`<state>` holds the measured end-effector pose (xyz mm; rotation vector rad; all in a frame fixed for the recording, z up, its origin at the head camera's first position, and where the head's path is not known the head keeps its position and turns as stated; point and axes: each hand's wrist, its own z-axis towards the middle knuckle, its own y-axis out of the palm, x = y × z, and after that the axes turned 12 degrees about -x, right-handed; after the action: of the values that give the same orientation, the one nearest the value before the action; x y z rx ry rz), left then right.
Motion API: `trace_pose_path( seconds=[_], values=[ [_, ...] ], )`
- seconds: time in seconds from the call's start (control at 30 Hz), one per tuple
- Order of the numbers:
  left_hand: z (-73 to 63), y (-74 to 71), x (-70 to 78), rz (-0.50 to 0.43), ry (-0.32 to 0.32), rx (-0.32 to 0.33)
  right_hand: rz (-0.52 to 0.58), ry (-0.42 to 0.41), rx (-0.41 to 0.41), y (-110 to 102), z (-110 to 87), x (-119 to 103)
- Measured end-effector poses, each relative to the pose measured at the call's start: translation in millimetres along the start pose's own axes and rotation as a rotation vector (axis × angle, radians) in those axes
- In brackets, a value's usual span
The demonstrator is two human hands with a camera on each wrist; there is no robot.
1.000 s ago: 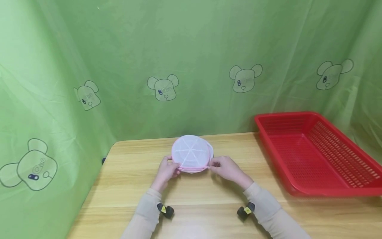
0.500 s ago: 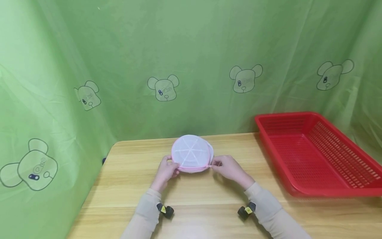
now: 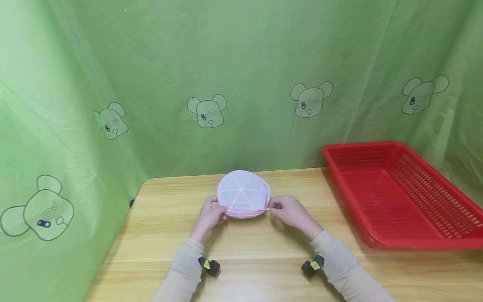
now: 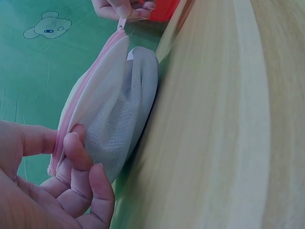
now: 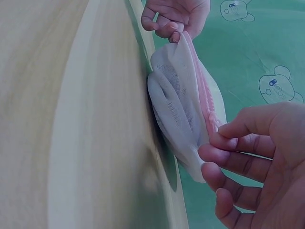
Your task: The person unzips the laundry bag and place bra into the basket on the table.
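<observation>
A round white mesh laundry bag [image 3: 241,191] with pink trim lies near the back edge of the table. Its pink zipper [image 4: 88,88] runs along the side facing the person. My left hand [image 3: 209,214] pinches the zipper edge at the bag's left end, thumb on one side and curled fingers on the other. At the right end, my right hand [image 3: 290,212] holds the small zipper pull [image 4: 122,23] between thumb and forefinger. The grey mesh side [image 5: 174,102] hangs in loose folds below the zipper in both wrist views.
A large red plastic basket [image 3: 422,243] with slotted walls stands on the right of the wooden table [image 3: 166,235]. A green curtain [image 3: 256,50] printed with bear heads hangs behind the table and on the left side.
The right hand has shifted slightly to the right with the zipper pull. The left hand and the bag stay almost where they were.
</observation>
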<state>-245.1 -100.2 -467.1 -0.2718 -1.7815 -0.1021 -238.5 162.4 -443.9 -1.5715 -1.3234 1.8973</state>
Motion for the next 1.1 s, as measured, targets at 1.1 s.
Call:
trace_pose_path(
  seconds=[1.1],
  values=[
    [4.3,-2.4,-3.9,0.025,-0.029,0.041,0.081,-0.017,-0.036,3.1,0.9,-1.6]
  ],
)
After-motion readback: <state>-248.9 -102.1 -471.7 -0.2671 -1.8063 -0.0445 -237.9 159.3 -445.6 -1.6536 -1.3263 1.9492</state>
